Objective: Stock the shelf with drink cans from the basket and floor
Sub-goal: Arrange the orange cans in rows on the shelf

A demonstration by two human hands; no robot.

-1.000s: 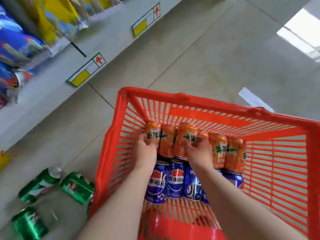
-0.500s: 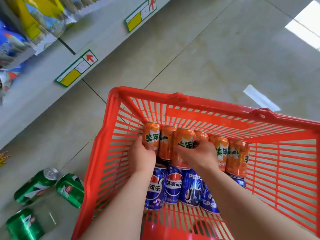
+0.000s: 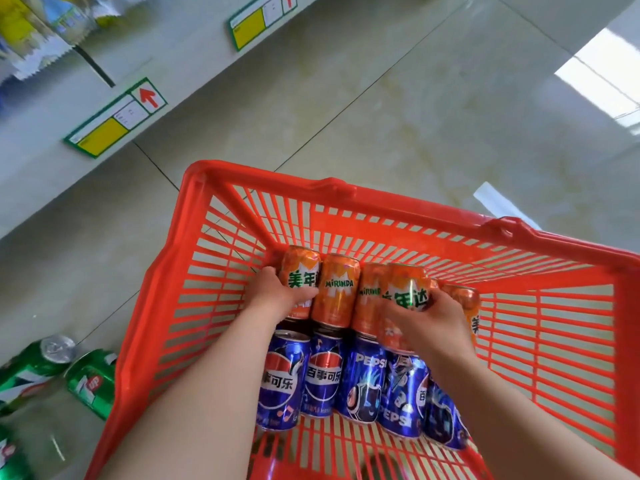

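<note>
Tiled floor bears red basket, green cans.

Green cans partly beyond left edge

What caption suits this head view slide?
Left hand and right hand each grip one of the orange Mirinda cans in the red basket.

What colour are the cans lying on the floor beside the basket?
Green 7UP cans, best seen in the head view.
</note>
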